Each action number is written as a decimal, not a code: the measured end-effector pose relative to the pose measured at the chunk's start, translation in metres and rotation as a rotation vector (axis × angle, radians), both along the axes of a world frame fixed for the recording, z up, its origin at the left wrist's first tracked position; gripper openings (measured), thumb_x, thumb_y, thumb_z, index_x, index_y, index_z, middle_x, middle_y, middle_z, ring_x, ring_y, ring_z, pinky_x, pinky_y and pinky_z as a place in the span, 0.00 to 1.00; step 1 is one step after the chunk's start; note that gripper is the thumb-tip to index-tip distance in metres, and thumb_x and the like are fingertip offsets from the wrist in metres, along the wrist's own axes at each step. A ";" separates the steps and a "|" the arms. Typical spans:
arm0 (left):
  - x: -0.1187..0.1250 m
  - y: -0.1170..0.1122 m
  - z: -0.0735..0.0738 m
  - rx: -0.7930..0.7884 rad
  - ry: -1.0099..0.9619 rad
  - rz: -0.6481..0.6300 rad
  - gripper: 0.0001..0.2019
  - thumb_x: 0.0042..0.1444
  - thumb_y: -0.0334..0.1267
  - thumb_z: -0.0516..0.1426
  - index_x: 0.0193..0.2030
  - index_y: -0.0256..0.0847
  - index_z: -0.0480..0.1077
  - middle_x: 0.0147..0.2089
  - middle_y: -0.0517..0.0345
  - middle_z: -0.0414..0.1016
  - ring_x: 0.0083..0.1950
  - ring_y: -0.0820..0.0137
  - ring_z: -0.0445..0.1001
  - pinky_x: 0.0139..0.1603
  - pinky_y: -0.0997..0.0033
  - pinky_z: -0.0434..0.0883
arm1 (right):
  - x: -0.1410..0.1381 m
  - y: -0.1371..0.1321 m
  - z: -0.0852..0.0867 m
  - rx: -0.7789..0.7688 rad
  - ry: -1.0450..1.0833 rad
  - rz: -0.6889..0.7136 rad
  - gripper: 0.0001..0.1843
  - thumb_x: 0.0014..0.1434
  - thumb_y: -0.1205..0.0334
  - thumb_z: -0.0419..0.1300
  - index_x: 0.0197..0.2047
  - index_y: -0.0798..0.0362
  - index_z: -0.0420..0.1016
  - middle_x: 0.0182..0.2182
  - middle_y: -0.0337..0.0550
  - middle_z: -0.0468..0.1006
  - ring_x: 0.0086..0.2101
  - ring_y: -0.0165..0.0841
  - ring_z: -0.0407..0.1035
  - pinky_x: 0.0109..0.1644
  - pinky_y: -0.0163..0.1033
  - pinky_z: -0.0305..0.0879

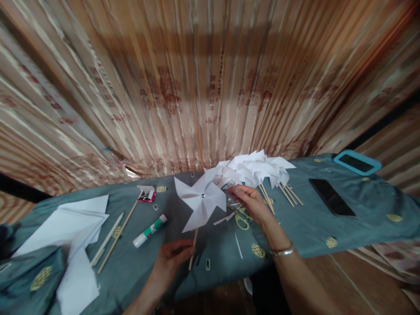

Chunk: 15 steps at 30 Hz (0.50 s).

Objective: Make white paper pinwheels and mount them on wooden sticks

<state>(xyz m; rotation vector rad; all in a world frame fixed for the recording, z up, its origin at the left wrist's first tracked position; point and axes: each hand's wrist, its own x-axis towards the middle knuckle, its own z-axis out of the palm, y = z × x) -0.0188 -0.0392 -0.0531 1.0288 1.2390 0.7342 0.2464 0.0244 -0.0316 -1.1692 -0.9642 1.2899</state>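
Note:
My left hand is closed, its thumb and fingers pinching the wooden stick of a white paper pinwheel. The pinwheel stands tilted above the cloth, blades spread, with a shiny metal pin at its centre. My right hand is beside the pinwheel's right blade, fingers curled together at the blade's edge; whether they grip the paper I cannot make out. Behind it lies a heap of finished white pinwheels with their sticks pointing toward me. Green-handled scissors lie below my right hand, partly hidden by it.
On the grey-green cloth are a glue stick, a red box of pins, a loose wooden stick, paper sheets and paper scraps. At right lie a black phone and a blue-framed device. A curtain hangs behind.

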 end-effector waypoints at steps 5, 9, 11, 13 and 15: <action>-0.001 -0.003 0.000 -0.020 0.027 -0.043 0.11 0.37 0.45 0.67 0.25 0.41 0.80 0.24 0.56 0.77 0.27 0.67 0.71 0.30 0.72 0.65 | -0.014 0.006 0.001 -0.021 0.111 0.093 0.22 0.40 0.48 0.72 0.37 0.52 0.82 0.35 0.42 0.82 0.35 0.33 0.73 0.39 0.35 0.65; -0.003 -0.003 -0.002 -0.007 0.036 -0.043 0.11 0.37 0.46 0.66 0.25 0.41 0.79 0.24 0.58 0.76 0.26 0.68 0.69 0.29 0.72 0.63 | -0.020 0.007 -0.001 -0.103 0.126 0.119 0.21 0.38 0.53 0.74 0.37 0.51 0.81 0.32 0.39 0.82 0.30 0.29 0.72 0.33 0.33 0.64; -0.004 -0.002 -0.003 -0.015 0.025 -0.036 0.11 0.37 0.45 0.66 0.25 0.41 0.79 0.24 0.58 0.76 0.26 0.69 0.69 0.30 0.73 0.63 | -0.022 0.007 -0.002 -0.108 0.149 0.125 0.20 0.37 0.55 0.75 0.36 0.51 0.81 0.31 0.38 0.82 0.30 0.29 0.72 0.34 0.33 0.65; -0.005 -0.002 -0.002 -0.018 0.026 -0.032 0.10 0.37 0.45 0.66 0.24 0.41 0.79 0.24 0.57 0.76 0.27 0.69 0.69 0.30 0.73 0.63 | -0.024 0.007 -0.003 -0.097 0.173 0.133 0.20 0.37 0.56 0.75 0.36 0.51 0.81 0.30 0.38 0.82 0.31 0.29 0.72 0.36 0.33 0.67; -0.005 -0.002 -0.001 -0.018 0.039 -0.021 0.10 0.37 0.45 0.66 0.24 0.41 0.79 0.24 0.57 0.76 0.27 0.68 0.69 0.30 0.73 0.63 | -0.026 0.006 -0.003 -0.099 0.189 0.144 0.20 0.37 0.56 0.75 0.35 0.52 0.81 0.30 0.38 0.81 0.30 0.29 0.72 0.35 0.33 0.68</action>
